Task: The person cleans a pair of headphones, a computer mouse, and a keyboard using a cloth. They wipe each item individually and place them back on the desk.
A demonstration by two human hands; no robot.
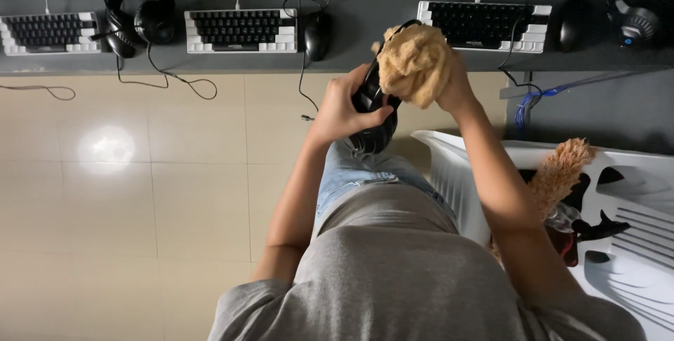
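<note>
Raised, left hand (342,106) grips headset (372,120); right hand (453,88) presses cloth (414,64).

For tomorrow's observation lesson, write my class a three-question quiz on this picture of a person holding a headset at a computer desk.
1. True or false: the left hand grips the black padded headset.
2. What does the right hand press on the headset? A) fluffy tan cloth B) sponge C) brush
3. Name the container beside the person's right arm.

Key: 1 true; 2 A; 3 the white plastic basket, with a tan feathery duster in it.
</note>
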